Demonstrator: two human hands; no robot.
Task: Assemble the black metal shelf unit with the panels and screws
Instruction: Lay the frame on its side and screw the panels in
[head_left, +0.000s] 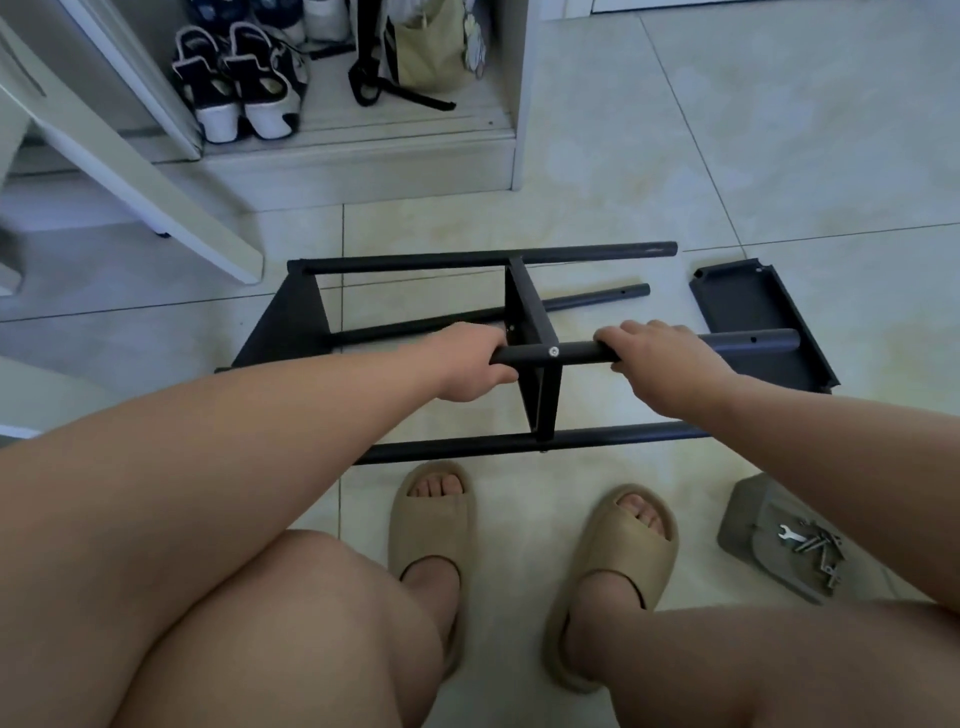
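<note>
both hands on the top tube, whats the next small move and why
Probably let go with the right hand and fetch the loose panel for the open end: the middle panel and end panel are fitted, the screw hole near the held tube's end is empty, and the left hand can steady it.

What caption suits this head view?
Left hand and right hand grip the black metal tube of a half-built shelf unit.

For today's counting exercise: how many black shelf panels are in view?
3: end panel at the left; middle panel between the left hand and right hand; loose panel on the floor, right. More may lie out of view.
</note>
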